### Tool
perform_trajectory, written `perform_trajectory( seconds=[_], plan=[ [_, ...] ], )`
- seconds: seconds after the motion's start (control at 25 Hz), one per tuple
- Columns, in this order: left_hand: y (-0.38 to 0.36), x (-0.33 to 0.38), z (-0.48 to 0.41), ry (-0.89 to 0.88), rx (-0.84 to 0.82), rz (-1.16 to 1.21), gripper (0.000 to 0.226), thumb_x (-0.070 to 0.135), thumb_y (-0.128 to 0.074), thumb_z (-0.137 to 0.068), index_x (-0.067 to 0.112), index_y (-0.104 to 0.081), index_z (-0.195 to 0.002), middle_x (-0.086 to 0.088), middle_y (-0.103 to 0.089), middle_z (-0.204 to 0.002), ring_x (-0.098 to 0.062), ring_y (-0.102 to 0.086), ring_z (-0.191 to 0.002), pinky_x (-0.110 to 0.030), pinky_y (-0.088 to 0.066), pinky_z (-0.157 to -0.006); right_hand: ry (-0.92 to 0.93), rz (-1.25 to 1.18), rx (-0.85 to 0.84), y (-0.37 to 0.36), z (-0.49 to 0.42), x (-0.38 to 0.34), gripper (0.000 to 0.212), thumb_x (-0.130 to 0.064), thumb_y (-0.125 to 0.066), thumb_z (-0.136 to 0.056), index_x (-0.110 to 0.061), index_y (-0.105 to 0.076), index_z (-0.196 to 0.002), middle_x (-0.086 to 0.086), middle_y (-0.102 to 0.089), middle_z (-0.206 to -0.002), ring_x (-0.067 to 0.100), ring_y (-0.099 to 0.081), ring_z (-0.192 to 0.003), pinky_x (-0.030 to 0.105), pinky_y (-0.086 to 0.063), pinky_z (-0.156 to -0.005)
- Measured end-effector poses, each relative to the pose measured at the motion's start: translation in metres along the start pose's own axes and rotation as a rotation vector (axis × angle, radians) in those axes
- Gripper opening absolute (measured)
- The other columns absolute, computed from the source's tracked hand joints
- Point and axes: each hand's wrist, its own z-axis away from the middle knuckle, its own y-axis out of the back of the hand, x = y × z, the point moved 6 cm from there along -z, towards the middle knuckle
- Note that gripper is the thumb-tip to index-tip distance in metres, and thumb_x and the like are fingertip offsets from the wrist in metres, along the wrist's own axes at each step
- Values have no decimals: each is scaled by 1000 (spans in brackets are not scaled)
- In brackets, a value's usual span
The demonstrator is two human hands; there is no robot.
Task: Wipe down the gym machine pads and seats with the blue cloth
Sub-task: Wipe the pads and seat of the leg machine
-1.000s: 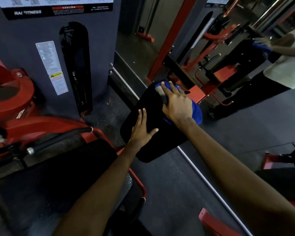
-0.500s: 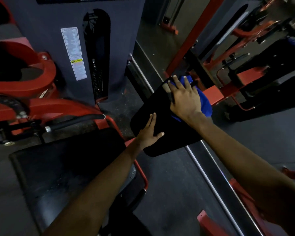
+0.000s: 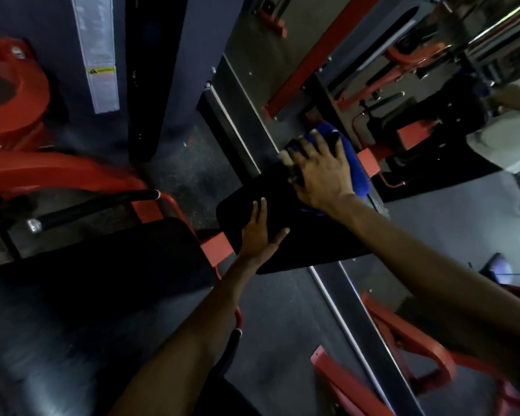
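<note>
Right grip [image 3: 321,175] nudged up pad [image 3: 264,187], fingers spread flat, blue cloth [image 3: 359,175] under palm, left grip [image 3: 257,232] flat on pad.

The black pad [image 3: 306,232] bears the blue cloth [image 3: 354,166] at its far end and the left hand [image 3: 258,232] flat nearer.

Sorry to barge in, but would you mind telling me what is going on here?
A person is wiping a black pad on a red-framed gym machine. The right hand presses the blue cloth onto the pad's far end, fingers spread. The left hand lies flat on the near part, apparently steadying it. A larger black seat sits alongside.
</note>
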Motion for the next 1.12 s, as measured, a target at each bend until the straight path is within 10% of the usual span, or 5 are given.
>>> perform_trajectory(
  seconds=[0.44, 0.68, 0.92, 1.12],
  plan=[
    [-3, -45, -2, 31, -91, 47, 106, 60, -66, -88, 28, 2, -162, -9, -1, -170, -36, -22, -152, -61, -35, -112, 114, 81, -272, -47, -54, -73, 46, -36, -58, -89, -25, -58, -134, 12, -59, -133, 38, -49, -125, 55, -21, -118],
    [30, -17, -24, -35, -43, 33, 89, 53, -59, -97, 31, -3, -162, -5, -5, -170, -32, -20, -153, -59, -32, -115, 2, -108, 114, -21, -4, -12, 50, -36, -58, -93, -17, -58, -140, 8, -55, -147, 33, -37, -146, 49, -13, -122],
    [60, 40, -47, -194, 23, -107, 79, 55, -53, -98, 27, -17, -162, -12, -29, -164, -30, -28, -150, -50, -26, -119, -344, -245, 193, -13, 95, 37, 71, -50, -44, -92, -30, -30, -159, -5, -20, -168, 33, -21, -153, 60, -42, -104],
    [70, 110, -59, -392, -32, -191, 74, 51, -49, -100, 30, -14, -162, -4, -20, -168, -22, -21, -154, -43, -24, -124, -459, -386, 286, -26, 126, 50, 70, -42, -46, -86, -33, -39, -155, -4, -32, -164, 31, -35, -148, 56, -48, -100]
  ],
)
